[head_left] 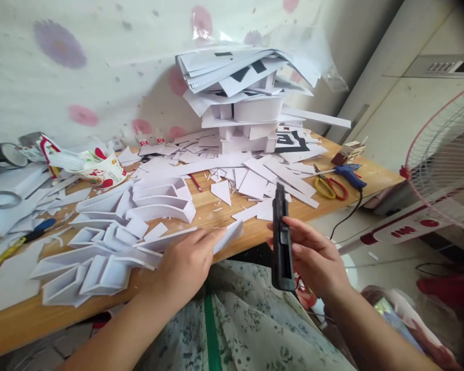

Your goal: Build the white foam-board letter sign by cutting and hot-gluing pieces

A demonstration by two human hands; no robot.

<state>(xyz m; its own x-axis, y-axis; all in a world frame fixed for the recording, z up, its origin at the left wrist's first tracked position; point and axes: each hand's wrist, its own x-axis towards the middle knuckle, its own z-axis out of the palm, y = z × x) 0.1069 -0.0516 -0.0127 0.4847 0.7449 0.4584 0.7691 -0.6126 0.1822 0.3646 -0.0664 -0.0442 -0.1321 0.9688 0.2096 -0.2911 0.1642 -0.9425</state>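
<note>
My left hand is closed on a white foam-board strip at the near edge of the wooden table, next to several folded white board shapes. My right hand is wrapped round a black glue gun, held upright just off the table's edge, its tip pointing up and away. The two hands are a short way apart, the strip's free end reaching toward the gun.
A tall pile of white board pieces stands at the back against the flowered wall. Yellow-and-red scissors and a blue glue gun lie at the right. Paper cups and more scissors sit left. A fan stands right.
</note>
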